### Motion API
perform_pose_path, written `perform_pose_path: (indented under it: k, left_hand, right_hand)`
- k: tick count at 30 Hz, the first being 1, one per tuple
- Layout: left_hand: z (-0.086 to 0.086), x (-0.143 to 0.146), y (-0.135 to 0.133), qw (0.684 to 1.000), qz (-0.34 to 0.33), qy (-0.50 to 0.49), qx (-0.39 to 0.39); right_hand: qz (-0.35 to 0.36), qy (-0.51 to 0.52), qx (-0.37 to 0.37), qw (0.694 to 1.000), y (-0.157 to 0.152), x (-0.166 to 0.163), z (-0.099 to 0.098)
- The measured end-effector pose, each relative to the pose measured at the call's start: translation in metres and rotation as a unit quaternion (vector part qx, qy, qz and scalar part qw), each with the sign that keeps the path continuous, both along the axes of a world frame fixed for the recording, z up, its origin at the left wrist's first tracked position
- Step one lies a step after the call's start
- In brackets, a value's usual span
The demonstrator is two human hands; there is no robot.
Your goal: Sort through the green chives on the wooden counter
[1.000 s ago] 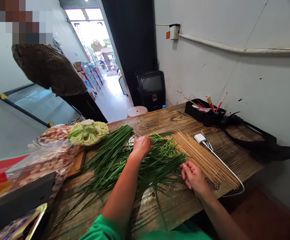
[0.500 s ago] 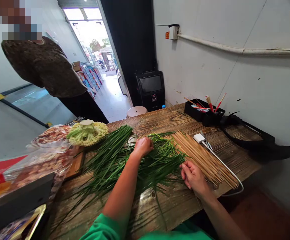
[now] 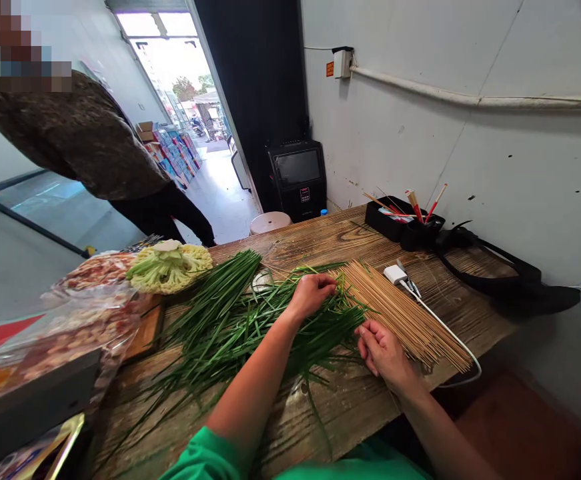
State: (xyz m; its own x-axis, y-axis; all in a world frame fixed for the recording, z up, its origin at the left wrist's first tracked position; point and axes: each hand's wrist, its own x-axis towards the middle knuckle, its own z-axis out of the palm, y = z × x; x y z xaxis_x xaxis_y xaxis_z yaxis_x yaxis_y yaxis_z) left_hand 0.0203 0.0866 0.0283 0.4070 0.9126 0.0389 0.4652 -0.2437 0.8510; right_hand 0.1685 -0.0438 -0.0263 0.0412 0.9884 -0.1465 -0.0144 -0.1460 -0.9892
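Long green chives (image 3: 220, 327) lie in a loose heap across the wooden table, some in a neater bunch at the back left. Over the right side of the heap, my left hand (image 3: 313, 295) is closed, fingertips pressed together beside the pale stem ends; what they pinch is hidden. My right hand (image 3: 381, 350) is closed too, thumb against the fingers, at the heap's right edge where leaf ends meet it. Its contents are too small to make out. Just right of both hands, many thin bamboo skewers (image 3: 405, 317) lie side by side.
Left of the chives are a cauliflower (image 3: 170, 267), bagged food (image 3: 80, 333) and a cutting board (image 3: 145, 330). A white charger (image 3: 395, 274) with cable lies beyond the skewers, near a black holder (image 3: 390, 219) and black strap bag (image 3: 500, 273). A person (image 3: 75, 133) stands at back left.
My left hand has moved right across the chives, toward the stem ends and my right hand. My right hand stays almost in place. The standing person has shifted left in view.
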Motion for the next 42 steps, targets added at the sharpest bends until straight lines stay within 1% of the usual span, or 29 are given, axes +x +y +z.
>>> perform_pose_path:
  k: [2, 5, 8, 15, 23, 29, 33, 37, 42]
  left_hand:
    - [-0.004, 0.002, 0.000, 1.000, 0.008, -0.020, -0.008]
    - [-0.010, 0.002, 0.002, 0.999, 0.021, -0.039, -0.001]
    - [-0.012, 0.003, 0.003, 0.998, 0.024, -0.049, -0.002]
    - [-0.008, 0.004, 0.001, 0.997, 0.037, -0.060, -0.012]
    - [-0.008, 0.005, 0.000, 0.998, 0.059, -0.030, 0.012]
    - [-0.002, 0.005, -0.002, 0.998, 0.060, -0.026, 0.009]
    - [-0.003, 0.005, -0.001, 0.998, 0.060, -0.024, 0.011]
    - [-0.003, 0.005, -0.001, 0.998, 0.051, -0.022, 0.030]
    - [0.002, 0.005, -0.003, 0.998, 0.041, -0.002, 0.050]
  right_hand:
    - [-0.002, 0.003, -0.005, 1.000, 0.001, -0.001, 0.001]
    - [-0.005, 0.006, -0.012, 1.000, 0.002, -0.002, 0.002]
    - [-0.008, 0.001, -0.016, 1.000, 0.002, -0.001, 0.004]
    - [-0.013, 0.000, -0.014, 1.000, 0.001, -0.002, 0.005]
    - [-0.008, -0.001, -0.015, 1.000, 0.000, -0.002, 0.005]
    - [-0.009, -0.008, -0.017, 1.000, 0.001, -0.002, 0.006]
    - [-0.008, -0.008, -0.011, 1.000, 0.000, -0.001, 0.004]
    - [-0.009, -0.005, -0.015, 1.000, 0.000, -0.001, 0.006]
    - [-0.009, -0.004, -0.019, 1.000, 0.000, -0.001, 0.007]
